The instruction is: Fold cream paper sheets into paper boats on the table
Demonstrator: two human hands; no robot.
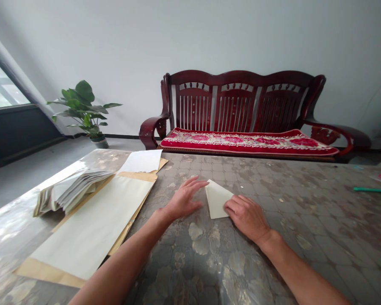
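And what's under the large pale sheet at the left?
Brown paper sticks out past the near and right edges of the large pale sheet. Whatever lies beneath its middle is covered and can't be seen.

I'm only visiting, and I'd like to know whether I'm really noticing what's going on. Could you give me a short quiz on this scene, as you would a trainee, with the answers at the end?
1. Multiple choice: what is the right hand touching?
A) the potted plant
B) the small pale paper
C) the stack of folded sheets

2. True or false: the green stick-like object lies nearer to the right hand than to the left hand.

3. Open question: what lies on the wooden bench?

Key:
1. B
2. True
3. A red mat with a flower pattern.
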